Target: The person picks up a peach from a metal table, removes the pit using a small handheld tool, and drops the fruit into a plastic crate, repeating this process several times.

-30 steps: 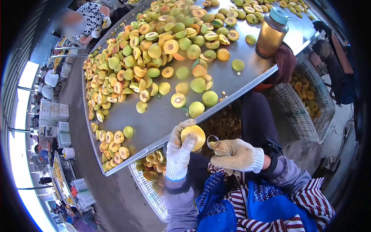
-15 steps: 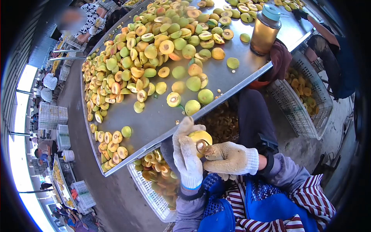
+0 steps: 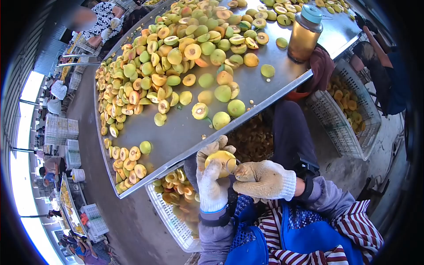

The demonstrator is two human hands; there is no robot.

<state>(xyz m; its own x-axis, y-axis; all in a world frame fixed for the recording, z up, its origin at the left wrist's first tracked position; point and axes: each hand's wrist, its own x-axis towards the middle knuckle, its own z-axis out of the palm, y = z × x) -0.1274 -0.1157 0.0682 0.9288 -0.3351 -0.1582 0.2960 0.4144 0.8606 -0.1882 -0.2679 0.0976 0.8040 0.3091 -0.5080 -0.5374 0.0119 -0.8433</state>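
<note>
My left hand [image 3: 213,176], in a pale work glove, holds a yellow fruit half [image 3: 222,163] just off the metal table's front edge. Close against its right side is my right hand [image 3: 265,180], gloved too, with thumb and fingers pinched together around something too small to make out. Many halved green and yellow fruits [image 3: 174,56] lie heaped on the metal table [image 3: 176,132]. A smaller group of halves [image 3: 129,165] sits cut side up at the table's left corner.
A lidded bottle [image 3: 304,33] of amber liquid stands by a dark red cloth [image 3: 319,70] at the table edge. White crates [image 3: 170,221] with fruit halves are below the table and at the right. Other people work at the upper left, far left and right.
The fruit half has turned in my left hand, whose fingers now curl around it. My right hand has drawn slightly away from the fruit. The view has shifted a little.
</note>
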